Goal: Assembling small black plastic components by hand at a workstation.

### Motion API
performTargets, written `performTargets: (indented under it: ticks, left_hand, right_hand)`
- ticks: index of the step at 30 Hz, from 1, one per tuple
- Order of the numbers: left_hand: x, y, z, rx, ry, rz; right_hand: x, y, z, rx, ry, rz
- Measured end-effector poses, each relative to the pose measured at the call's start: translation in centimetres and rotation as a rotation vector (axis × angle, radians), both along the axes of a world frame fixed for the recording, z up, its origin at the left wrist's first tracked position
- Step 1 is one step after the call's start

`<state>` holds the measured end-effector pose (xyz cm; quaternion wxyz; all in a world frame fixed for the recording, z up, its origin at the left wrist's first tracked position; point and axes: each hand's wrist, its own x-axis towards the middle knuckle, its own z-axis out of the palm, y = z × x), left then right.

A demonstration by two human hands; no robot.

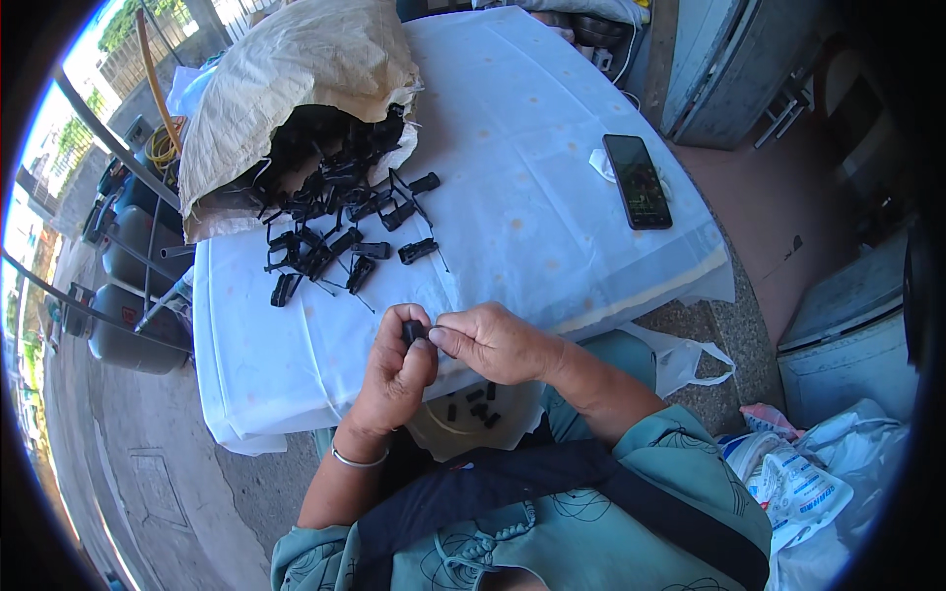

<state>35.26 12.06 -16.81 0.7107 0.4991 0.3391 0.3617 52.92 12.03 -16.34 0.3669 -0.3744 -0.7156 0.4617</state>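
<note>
Left hand (394,374): closed around a small black plastic part (412,332).
Right hand (493,343): fingertips pinched on the same part.
Pile of black parts (335,231): spilled from sack (286,79) onto white table cover (532,148).

Outdoor yard workspace: gas cylinders (133,340), cloth-covered table (532,128).

Cloth (552,148): white with faint orange spots. Parts (340,222): black. Sack (286,69): beige. Phone (637,180): black, dark screen. Sleeve (680,453): teal with thin dark line pattern. Strap (552,483): dark navy. Bracelet (357,460): silver. Cylinders (133,325): grey.
</note>
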Motion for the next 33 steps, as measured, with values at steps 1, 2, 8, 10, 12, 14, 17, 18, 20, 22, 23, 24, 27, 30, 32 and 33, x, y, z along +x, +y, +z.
performTargets:
  ticks: [1, 2, 8, 10, 12, 14, 17, 18, 20, 22, 23, 24, 27, 30, 32, 33]
  left_hand:
    - [0.2, 0.1, -0.2, 0.138, 0.13, 0.03]
    - [0.3, 0.1, -0.4, 0.276, 0.26, 0.06]
    - [0.8, -0.4, -0.1, 0.636, 0.439, 0.148]
    - [0.8, -0.5, -0.1, 0.663, 0.439, 0.152]
    - [0.6, -0.7, -0.3, 0.686, 0.441, 0.156]
    - [0.5, -0.9, -0.5, 0.306, 0.142, 0.079]
    - [0.4, -0.8, 0.1, 0.156, 0.049, 0.043]
    - [0.4, -0.7, -0.3, 0.156, 0.048, 0.043]
    - [0.2, -0.4, -1.2, 0.401, 0.27, 0.073]
    - [0.2, -0.5, -1.3, 0.495, 0.308, 0.12]
    - [0.3, -0.6, -1.3, 0.588, 0.344, 0.167]
    - [0.3, -0.7, -1.2, 0.589, 0.341, 0.162]
    - [0.5, -0.5, 0.3, 0.688, 0.398, 0.102]
    - [0.1, -0.8, 2.4, 0.519, 0.469, -0.161]
    - [-1.2, -0.4, 2.7, 0.657, 0.509, -0.232]
    - [-1.4, -0.1, 2.7, 0.783, 0.559, -0.278]
  right_hand:
    - [-0.1, 0.0, 0.0, -0.002, -0.001, 0.001]
    - [-0.2, 0.0, 0.0, -0.005, -0.045, -0.027]
    - [-1.4, -0.5, -1.7, 0.119, -0.046, -0.177]
    - [-1.4, -0.6, -1.7, 0.126, -0.046, -0.174]
    - [-1.1, -0.5, -1.4, 0.004, 0.011, -0.105]
    - [-0.4, -0.2, -0.5, -0.048, 0.064, -0.033]
    - [-0.3, -0.2, -0.3, -0.072, 0.083, 0.021]
    - [-0.4, -0.2, -0.4, -0.045, 0.051, 0.002]
    - [-0.8, -0.3, -0.2, -0.031, -0.003, -0.024]
    - [-1.1, -0.4, -0.3, -0.018, -0.059, -0.056]
    - [-1.2, -0.5, -0.4, 0.009, -0.068, -0.084]
    - [-1.3, -0.5, -0.5, 0.036, -0.077, -0.112]
    - [-0.3, -0.4, -0.9, 0.011, 0.014, -0.04]
    - [2.3, -0.4, 0.0, 0.025, -0.122, 0.125]
    - [3.9, -0.3, 0.6, 0.102, -0.152, -0.051]
    - [4.7, -0.2, 0.7, 0.175, -0.175, -0.198]
